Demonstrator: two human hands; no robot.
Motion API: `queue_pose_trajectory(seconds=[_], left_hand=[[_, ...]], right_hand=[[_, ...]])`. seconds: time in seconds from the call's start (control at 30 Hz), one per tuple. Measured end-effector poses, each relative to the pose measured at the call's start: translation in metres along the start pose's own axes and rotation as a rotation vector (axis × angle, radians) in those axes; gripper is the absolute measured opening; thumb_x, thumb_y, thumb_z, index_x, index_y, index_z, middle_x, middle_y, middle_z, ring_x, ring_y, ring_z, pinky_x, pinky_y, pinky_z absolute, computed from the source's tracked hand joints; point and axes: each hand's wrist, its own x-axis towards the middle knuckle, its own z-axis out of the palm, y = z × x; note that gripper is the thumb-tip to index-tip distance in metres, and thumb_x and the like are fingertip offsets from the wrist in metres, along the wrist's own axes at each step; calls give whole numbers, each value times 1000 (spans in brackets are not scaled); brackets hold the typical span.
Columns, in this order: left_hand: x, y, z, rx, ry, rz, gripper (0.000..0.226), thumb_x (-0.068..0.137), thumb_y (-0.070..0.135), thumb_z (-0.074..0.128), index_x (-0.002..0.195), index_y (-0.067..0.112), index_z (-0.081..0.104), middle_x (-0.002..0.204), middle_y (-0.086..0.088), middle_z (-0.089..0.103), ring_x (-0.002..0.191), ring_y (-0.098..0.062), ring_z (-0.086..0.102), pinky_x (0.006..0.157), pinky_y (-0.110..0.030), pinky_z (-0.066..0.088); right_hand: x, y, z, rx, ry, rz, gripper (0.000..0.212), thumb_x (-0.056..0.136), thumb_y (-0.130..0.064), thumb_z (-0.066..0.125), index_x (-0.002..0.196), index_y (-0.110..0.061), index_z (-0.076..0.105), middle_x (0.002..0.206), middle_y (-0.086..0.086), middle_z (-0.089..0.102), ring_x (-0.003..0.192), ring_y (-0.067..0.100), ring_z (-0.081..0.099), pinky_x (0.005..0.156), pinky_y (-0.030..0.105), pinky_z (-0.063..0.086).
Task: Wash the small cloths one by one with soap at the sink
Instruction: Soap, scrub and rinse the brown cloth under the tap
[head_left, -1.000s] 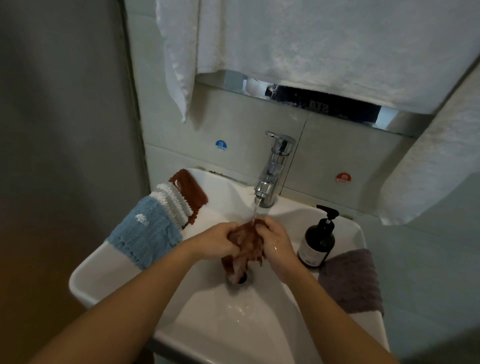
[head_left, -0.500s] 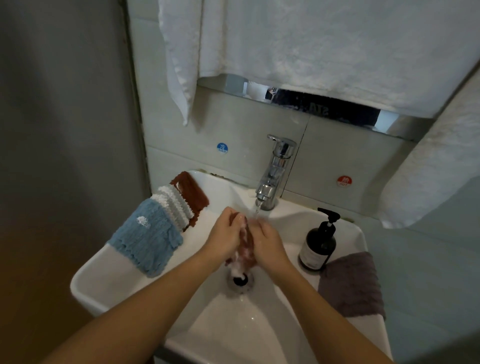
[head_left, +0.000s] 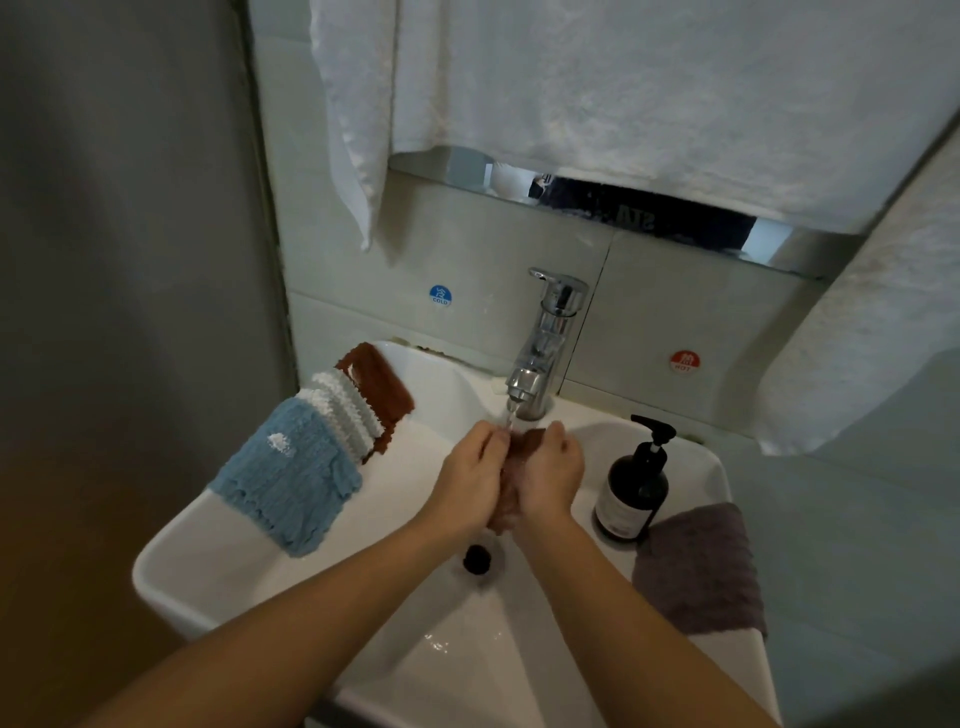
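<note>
Both hands (head_left: 511, 478) gripping brown cloth (head_left: 524, 447), sink (head_left: 218, 561)

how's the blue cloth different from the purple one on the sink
The blue cloth lies on the left rim of the sink, on top of a stack with a white cloth and a brown cloth showing behind it; the purple cloth lies alone on the right rim beside the soap bottle. The blue one bears a small white mark; the purple one shows none. Both are fuzzy and neither is in the hands.
</note>
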Motion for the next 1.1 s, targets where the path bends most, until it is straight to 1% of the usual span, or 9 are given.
queue_pose_trajectory(seconds=[0.1,0.2,0.3,0.47,0.63,0.77,0.9,1.0,1.1], left_hand=[[2,-8,-4,247,121,118,17,105,23,38,97,23,54,95,0,58,83,-7,58,68,-18,47],[6,-8,-13,204,234,113,14,103,23,42,93,21,51,83,2,61,78,-14,62,66,-30,52],[5,-3,-13,179,183,100,13,104,25,43,94,20,50,80,1,63,74,-14,64,61,-28,52],[-3,-1,2,128,64,122,14,105,24,40,96,23,51,85,1,65,78,-11,64,67,-32,54],[10,-8,-19,175,199,-23,10,103,25,41,97,22,49,80,-4,63,75,-20,63,67,-38,55],[-1,-1,-2,-21,28,-51,19,105,27,40,93,16,50,74,-5,59,61,-16,58,47,-27,46],[5,-6,-6,128,134,21,14,104,26,42,99,18,53,85,1,64,79,-12,64,70,-31,55],[8,-10,-16,285,249,68,23,104,32,40,97,15,55,84,2,64,81,-13,63,76,-37,54],[-4,-1,-3,239,71,113,24,105,30,37,92,17,52,79,0,62,71,-11,62,62,-30,51]], right_hand=[[-7,18,6,115,-215,202,29,89,-32,55,92,-5,65,85,18,66,86,36,65,65,37,53],[-27,22,0,-301,-416,-42,26,86,-32,59,99,-9,59,89,13,65,85,27,67,63,32,55],[-27,14,-11,-355,-394,-225,12,96,-27,52,93,-16,57,86,8,66,76,18,65,58,31,57],[-5,16,-1,-341,-87,-98,25,96,-28,48,91,-5,57,80,12,62,77,29,61,60,26,48],[-29,15,-11,-396,-452,-96,27,101,-28,42,100,-5,58,90,19,67,75,28,68,62,43,60],[0,-3,-6,-136,-133,-13,29,92,-37,47,77,-13,53,78,17,59,68,29,58,62,42,48],[-19,5,-9,-314,-306,-10,28,90,-26,42,82,-3,54,74,16,60,59,28,56,49,34,47],[-35,7,-16,-460,-470,-211,20,102,-24,43,96,-8,54,84,9,67,72,20,67,62,36,58],[-10,-5,-10,-398,-212,-282,17,101,-16,42,95,-6,55,83,8,61,77,22,60,62,30,48]])
